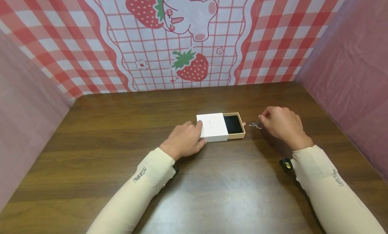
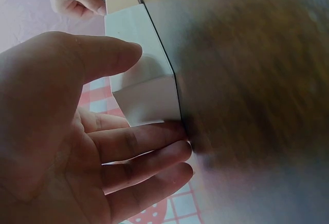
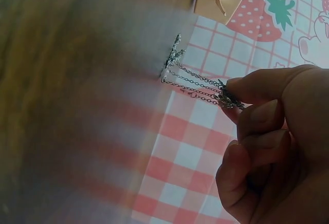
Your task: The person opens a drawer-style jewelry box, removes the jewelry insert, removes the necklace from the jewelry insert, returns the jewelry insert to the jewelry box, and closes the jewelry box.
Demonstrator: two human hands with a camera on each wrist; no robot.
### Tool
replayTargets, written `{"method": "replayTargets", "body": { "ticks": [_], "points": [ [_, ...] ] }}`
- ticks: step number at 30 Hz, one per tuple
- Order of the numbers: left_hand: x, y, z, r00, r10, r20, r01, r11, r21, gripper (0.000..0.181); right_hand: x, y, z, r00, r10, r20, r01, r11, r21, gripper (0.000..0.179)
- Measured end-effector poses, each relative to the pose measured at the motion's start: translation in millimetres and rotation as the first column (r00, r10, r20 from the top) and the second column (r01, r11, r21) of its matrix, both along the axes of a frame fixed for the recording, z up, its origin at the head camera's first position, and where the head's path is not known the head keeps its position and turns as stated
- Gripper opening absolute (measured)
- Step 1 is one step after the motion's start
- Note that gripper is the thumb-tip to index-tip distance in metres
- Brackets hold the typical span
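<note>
A small white cardboard box sleeve [image 1: 213,124] lies on the table with its beige inner drawer [image 1: 237,136] slid partly out to the right. Inside the drawer is a black pad [image 1: 232,124]. My left hand [image 1: 183,139] holds the sleeve's left end, the thumb along the near side [image 2: 141,34] and the index finger over the top. To the right of the drawer, my right hand [image 1: 282,124] pinches a silver chain [image 3: 198,82] between thumb and index finger. Its strands trail left, down to the tabletop. The other right fingers are curled in.
The brown wooden table [image 1: 121,126] meets a red-and-white checked cloth [image 1: 272,31] with strawberries at the back. Pink fabric [image 1: 348,75] stands along the right side, and more hangs on the left. A small pull tab [image 3: 220,3] sticks out from the drawer's end.
</note>
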State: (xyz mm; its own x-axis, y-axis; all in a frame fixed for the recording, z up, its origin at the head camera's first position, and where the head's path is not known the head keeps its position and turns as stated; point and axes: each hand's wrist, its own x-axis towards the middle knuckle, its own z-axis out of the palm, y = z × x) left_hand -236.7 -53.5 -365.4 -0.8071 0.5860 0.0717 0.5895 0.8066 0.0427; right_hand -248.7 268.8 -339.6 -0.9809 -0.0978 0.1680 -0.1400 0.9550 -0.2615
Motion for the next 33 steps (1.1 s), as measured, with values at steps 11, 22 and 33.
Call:
{"method": "replayTargets", "body": {
  "ticks": [11,22,33],
  "points": [
    [0.1,-0.1,0.7,1.0,0.002,0.008,-0.002,1.0,0.0,0.048,-2.1,2.1,-0.6,0.999,-0.005,0.033,0.005,1.0,0.011,0.028],
    [-0.2,0.5,0.7,1.0,0.003,0.008,-0.003,1.0,-0.002,0.048,-2.6,5.5,-0.7,0.997,-0.005,0.08,0.003,1.0,0.026,0.027],
    [-0.4,0.5,0.9,1.0,0.006,0.019,-0.005,1.0,-0.011,0.052,-3.8,6.7,0.1,0.995,-0.016,0.093,0.014,0.999,0.03,0.028]
  ]
}}
